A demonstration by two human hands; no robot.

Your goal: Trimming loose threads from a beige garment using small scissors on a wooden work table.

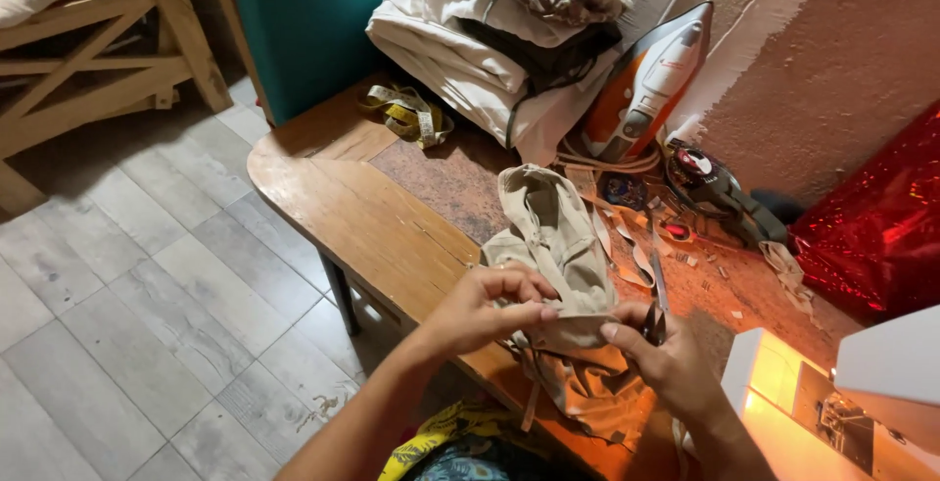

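A beige cloth garment lies crumpled on the wooden table, its near end hanging over the table's front edge. My left hand pinches the garment's folded near edge from the left. My right hand grips the same edge from the right, thumb on top. Small dark scissors stand against my right hand; whether the hand holds them too is unclear.
An orange and white iron leans on the wall behind a pile of folded clothes. A yellow tape measure lies at the back left. Cloth scraps litter the right. A lit white sewing machine stands near right.
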